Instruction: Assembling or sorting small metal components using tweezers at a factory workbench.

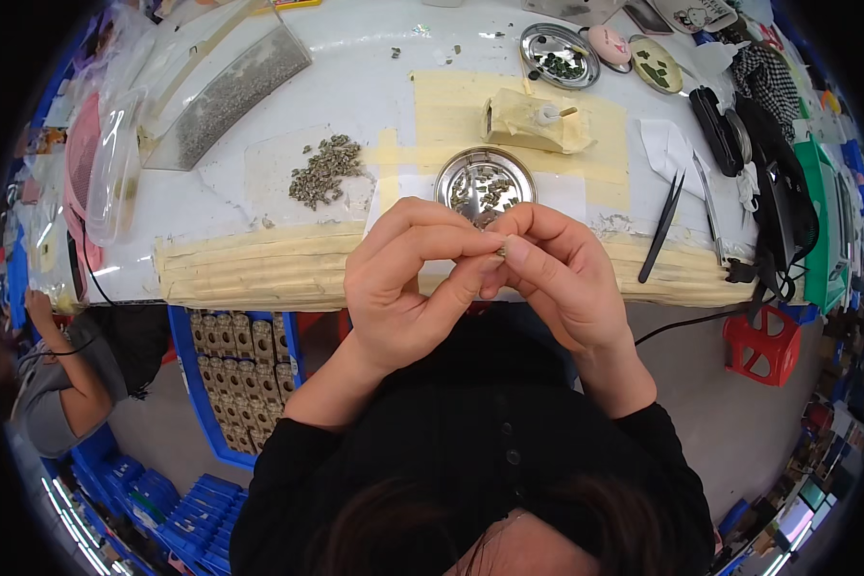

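My left hand (408, 278) and my right hand (571, 278) meet in front of the table edge, thumbs and fingertips pinched together. Between them shows a tiny grey-green piece (501, 252), too small to make out its kind. Just beyond the fingers stands a round metal dish (444, 192) with small grey-green pieces (494, 187) scattered in it; my hands cover its near rim. To its left, a heap of similar small pieces (324, 171) lies on a clear sheet. Behind the dish is a block wrapped in cream tape (528, 123), with a small stick on top.
Black tweezers (664, 226) and a slim metal tool (708, 211) lie at right near a white cloth (667, 149). Two dishes with dark green bits (566, 65) stand at the back. At left are a clear tray of grey granules (230, 101) and another person's arm (82, 384).
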### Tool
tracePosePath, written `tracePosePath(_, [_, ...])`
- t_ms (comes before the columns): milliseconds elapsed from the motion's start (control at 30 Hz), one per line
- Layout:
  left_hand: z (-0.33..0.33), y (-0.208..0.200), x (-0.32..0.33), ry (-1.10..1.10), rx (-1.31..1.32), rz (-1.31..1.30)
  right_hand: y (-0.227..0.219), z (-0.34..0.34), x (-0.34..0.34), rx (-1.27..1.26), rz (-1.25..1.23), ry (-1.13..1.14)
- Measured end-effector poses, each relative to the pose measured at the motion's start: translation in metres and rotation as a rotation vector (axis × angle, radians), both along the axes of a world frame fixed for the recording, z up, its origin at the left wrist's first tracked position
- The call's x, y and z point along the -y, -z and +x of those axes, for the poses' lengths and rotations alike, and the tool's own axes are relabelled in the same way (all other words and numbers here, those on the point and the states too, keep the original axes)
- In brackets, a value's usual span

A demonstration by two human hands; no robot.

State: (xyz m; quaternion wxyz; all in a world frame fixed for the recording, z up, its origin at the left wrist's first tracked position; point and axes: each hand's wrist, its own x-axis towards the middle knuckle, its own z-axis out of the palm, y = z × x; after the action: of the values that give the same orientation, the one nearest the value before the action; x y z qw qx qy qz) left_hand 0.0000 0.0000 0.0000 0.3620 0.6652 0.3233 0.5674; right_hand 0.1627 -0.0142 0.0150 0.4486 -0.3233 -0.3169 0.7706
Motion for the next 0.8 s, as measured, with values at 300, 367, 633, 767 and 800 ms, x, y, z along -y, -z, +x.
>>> tracePosePath(300, [0.0028, -0.0048, 0.0012, -0.157, -0.166, 0.158, -0.001, -0.0032, 0.0014, 0.008, 0.018, 0.072])
tracePosePath(367, [0.004, -0.0057, 0.0021, -0.186, -0.189, 0.168, -0.0003, -0.0035, 0.0023, 0.008, 0.04, 0.089])
tracePosePath(633, [0.0049, -0.005, 0.0031, -0.234, -0.239, 0.199, 0.0016, -0.0051, 0.0036, 0.076, 0.152, 0.138])
tracePosePath(767, [0.0044, -0.0066, 0.003, -0.199, -0.224, 0.207, 0.001, -0.0025, 0.0025, 0.034, 0.082, 0.088])
tracePosePath(800, [0.0037, -0.006, 0.0029, -0.177, -0.198, 0.198, 0.0003, -0.0017, 0.002, 0.017, 0.066, 0.066])
